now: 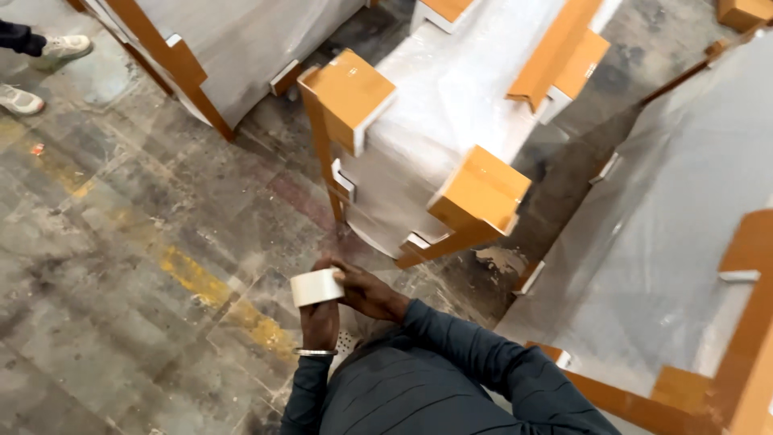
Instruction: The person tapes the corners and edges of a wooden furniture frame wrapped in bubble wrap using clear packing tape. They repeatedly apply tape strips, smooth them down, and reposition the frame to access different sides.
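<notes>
A white roll of tape (316, 287) sits in front of my chest, held in both hands. My left hand (320, 322), with a metal bracelet at the wrist, grips it from below. My right hand (368, 292) closes on its right side, fingers curled over the roll's edge. Just beyond the hands stands a large item wrapped in clear plastic film (439, 121), with brown cardboard corner protectors (352, 95) taped on its edges.
Two more wrapped items with cardboard corners stand at the upper left (241, 40) and at the right (684, 242). The concrete floor (145, 242) is stained, with worn yellow paint. Another person's shoes (36, 68) show at the top left.
</notes>
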